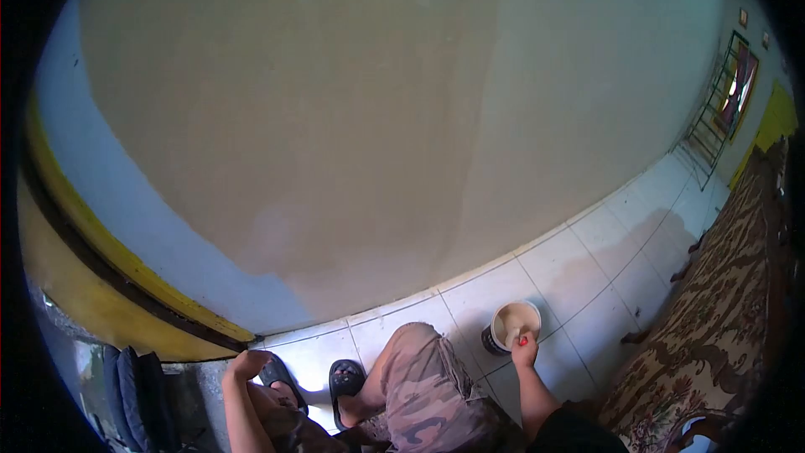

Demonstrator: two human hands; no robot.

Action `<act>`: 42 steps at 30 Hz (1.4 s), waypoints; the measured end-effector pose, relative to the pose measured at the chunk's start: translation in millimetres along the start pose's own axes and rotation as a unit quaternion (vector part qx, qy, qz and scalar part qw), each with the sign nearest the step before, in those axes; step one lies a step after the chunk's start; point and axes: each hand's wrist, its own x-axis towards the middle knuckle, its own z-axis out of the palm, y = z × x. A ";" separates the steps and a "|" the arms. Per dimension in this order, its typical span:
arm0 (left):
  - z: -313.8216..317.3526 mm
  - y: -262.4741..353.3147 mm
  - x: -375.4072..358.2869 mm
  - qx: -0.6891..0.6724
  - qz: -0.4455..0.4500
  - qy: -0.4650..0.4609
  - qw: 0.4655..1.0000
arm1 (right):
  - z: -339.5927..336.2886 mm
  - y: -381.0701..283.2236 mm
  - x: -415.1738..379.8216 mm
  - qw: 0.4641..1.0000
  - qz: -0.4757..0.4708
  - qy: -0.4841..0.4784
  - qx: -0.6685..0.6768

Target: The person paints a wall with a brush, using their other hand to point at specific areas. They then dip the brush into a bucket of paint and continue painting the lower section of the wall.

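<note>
My right hand (524,352) is closed around the red-ended handle of what looks like a paintbrush (523,341). Its head dips into a bucket (489,341) of beige paint standing on the white tiles. The bristles are hard to make out against the paint. My left hand (249,364) rests over my left knee, fingers loosely extended and holding nothing. In front of me rises a wall (360,134), mostly coated in damp-looking beige, with a paler bluish-white strip (176,218) along its left and lower left edge.
A yellow and dark door frame (126,277) borders the wall on the left. To my right stands a patterned sofa (704,302). A metal rack (713,122) leans at the far right, near a window (740,88). White floor tiles (579,260) run along the wall's foot.
</note>
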 end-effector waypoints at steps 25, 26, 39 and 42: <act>-19.0 32.4 -34.5 -0.244 -0.052 0.005 0.968 | 5.5 1.8 -4.2 0.999 0.031 0.000 -0.030; -19.1 31.5 -32.5 -0.239 -0.052 -0.001 0.970 | 2.3 -0.6 -5.5 0.999 0.039 0.000 -0.033; -17.4 41.5 -21.7 -0.219 -0.063 0.001 0.974 | -6.7 -10.8 -3.0 0.998 0.040 0.038 -0.017; -13.4 34.2 -18.2 -0.233 -0.055 0.003 0.971 | -9.7 -19.5 -5.1 0.997 0.046 0.059 0.014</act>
